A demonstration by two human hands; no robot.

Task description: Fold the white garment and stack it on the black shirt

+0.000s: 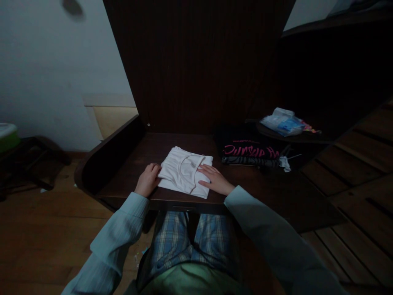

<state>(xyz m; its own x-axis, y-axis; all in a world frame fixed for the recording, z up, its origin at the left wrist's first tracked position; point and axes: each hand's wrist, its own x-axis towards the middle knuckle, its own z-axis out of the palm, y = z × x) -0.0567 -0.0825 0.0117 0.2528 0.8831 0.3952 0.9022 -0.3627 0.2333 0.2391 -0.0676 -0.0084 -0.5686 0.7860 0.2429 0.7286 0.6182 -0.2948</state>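
Observation:
A white T-shirt [178,168], folded into a rough square with its round neckline facing up, lies on the dark wooden desk [132,184] in front of me. My left hand [148,179] is at the shirt's left edge, its fingers curled and closed on the fabric there. On the right side of the shirt my right hand [215,179] rests flat, fingers stretched out and slightly apart over the cloth near the neckline.
Folded dark clothes [248,151] with pink lettering are stacked to the right of the shirt. On a small shelf beyond them sits a clear and blue plastic package [284,122]. A raised side panel [107,153] bounds the desk's left end. A green container [8,137] stands far left.

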